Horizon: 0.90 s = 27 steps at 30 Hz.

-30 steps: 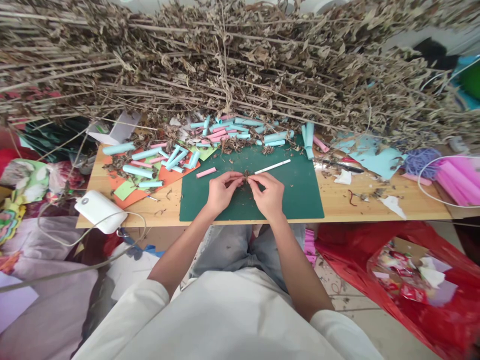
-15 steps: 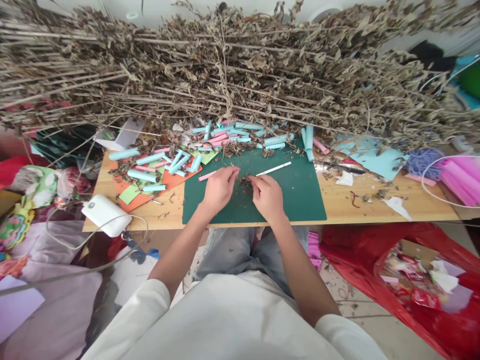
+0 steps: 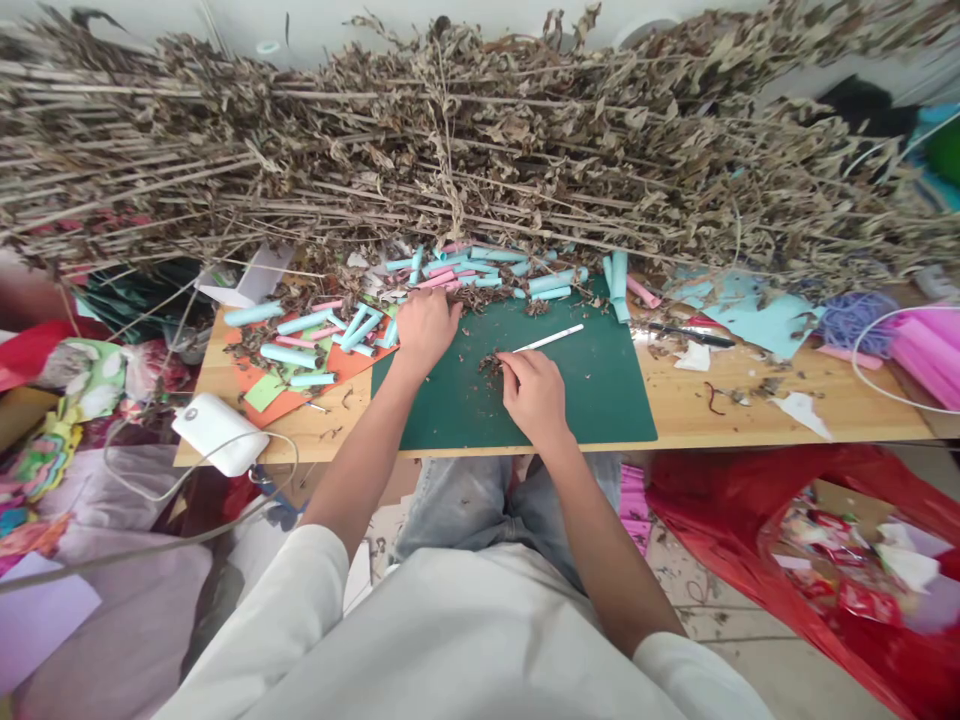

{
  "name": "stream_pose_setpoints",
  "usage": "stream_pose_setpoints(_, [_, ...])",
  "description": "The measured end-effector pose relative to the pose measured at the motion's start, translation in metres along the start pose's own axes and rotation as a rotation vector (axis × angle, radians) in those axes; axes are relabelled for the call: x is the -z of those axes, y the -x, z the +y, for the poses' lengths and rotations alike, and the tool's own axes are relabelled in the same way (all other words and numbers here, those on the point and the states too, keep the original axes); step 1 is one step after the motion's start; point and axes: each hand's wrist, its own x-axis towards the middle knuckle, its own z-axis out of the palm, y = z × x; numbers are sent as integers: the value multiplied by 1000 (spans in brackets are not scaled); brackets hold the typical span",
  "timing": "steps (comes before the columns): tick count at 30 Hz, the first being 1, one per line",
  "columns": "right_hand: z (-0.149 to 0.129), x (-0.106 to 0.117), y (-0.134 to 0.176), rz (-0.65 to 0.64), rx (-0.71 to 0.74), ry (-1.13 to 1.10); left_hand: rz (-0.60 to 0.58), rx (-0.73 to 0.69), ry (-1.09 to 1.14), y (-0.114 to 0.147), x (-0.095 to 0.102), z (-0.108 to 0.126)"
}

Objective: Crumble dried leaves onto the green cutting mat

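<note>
Has the left hand [image 3: 427,325] stretched out palm down over the far left part of the green mat [image 3: 611,400], farther from the body than the right hand [image 3: 536,390], with the fingers at the near edge of a scatter of blue and pink paper tubes [image 3: 480,267]. Cannot tell, from the back of that hand alone, whether wide, narrow or gripping one.

Holds the right hand lower, near the middle of the mat, narrow at the thumb and forefinger, with the tips at a small heap of crumbled dry leaves [image 3: 490,363] lying on the mat between the two hands. Cannot tell whether pinching any leaf, or whether the tips meet. Shows a white stick [image 3: 551,337] slanting away to the right from just beyond the right fingers; cannot tell whether touching them.

Includes, left of the left hand, more tubes on an orange sheet [image 3: 352,368], with a green slip [image 3: 264,392] beside them and, closer to the body, a white corded device [image 3: 220,434]. Shows, right of the right hand, a black tool [image 3: 694,336], a torn blue sheet [image 3: 765,310] and purple yarn [image 3: 857,322] on the wooden table [image 3: 675,415]; below these, a red bag [image 3: 720,530]. Has dried stalks [image 3: 450,150] heaped across, beyond both hands.
</note>
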Motion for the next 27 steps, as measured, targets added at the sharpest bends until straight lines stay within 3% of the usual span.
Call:
stream_pose_setpoints(6, [-3, 1, 2, 41, -6, -81, -66, 67, 11, -8, -6, 5])
stream_pose_setpoints(15, [-4, 0, 2, 28, -44, -76, 108, -118, 53, -7, 7, -1])
stream_pose_setpoints(19, [-3, 1, 2, 31, -39, -75, 178, -120, 77, -8, 6, -3])
stream_pose_setpoints(23, [-2, 2, 1, 61, -35, -99, 175, -101, 162, -10, 9, -4])
stream_pose_setpoints(27, [-1, 3, -1, 89, -40, -142, 138, -187, 221, -14, 15, -7])
